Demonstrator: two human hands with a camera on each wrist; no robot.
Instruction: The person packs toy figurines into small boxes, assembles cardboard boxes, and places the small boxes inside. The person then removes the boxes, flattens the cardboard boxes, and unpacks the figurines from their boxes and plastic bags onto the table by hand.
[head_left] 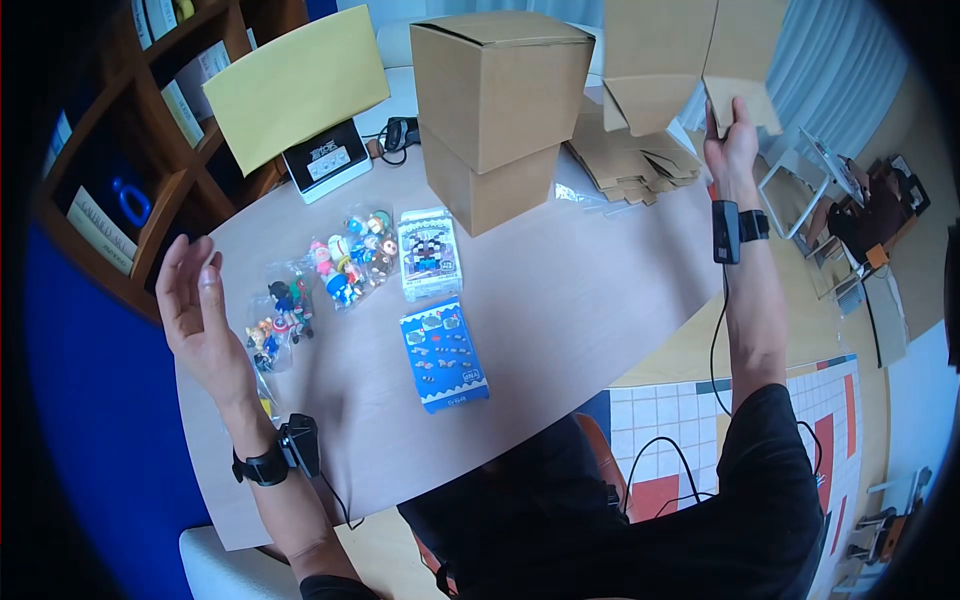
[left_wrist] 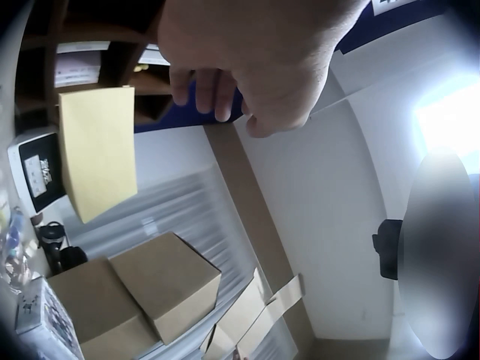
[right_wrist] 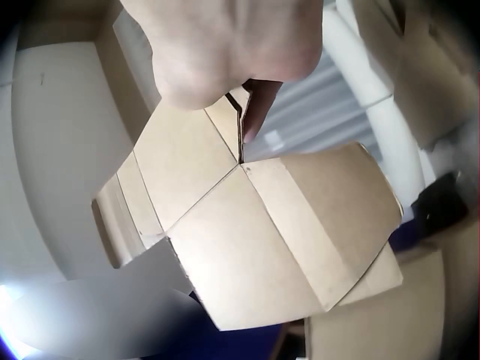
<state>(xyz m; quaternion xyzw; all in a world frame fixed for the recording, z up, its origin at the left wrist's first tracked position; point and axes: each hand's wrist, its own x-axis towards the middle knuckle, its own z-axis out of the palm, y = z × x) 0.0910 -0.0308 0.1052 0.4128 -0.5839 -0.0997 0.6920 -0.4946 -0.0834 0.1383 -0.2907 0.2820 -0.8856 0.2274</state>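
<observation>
High at the right, my right hand (head_left: 735,155) pinches a flap of an unfolded cardboard box (head_left: 660,45). Its creased panels (right_wrist: 225,247) spread out below the hand in the right wrist view. My left hand (head_left: 205,320) is raised at the table's left side, fingers loosely bent and holding nothing. Nearest to it is a clear bag of small figurines (head_left: 285,315). A second figurine bag (head_left: 352,255) lies farther in, beside a clear-and-white package (head_left: 429,255) and a blue printed box (head_left: 443,355).
Two cardboard boxes stand stacked, an upper box (head_left: 530,100) on a lower box (head_left: 500,190). Right of them lie flattened cartons (head_left: 640,160). A yellow board (head_left: 300,90) rises over a black-and-white device (head_left: 328,160) near the bookshelf (head_left: 110,90). A person (head_left: 885,210) sits far right.
</observation>
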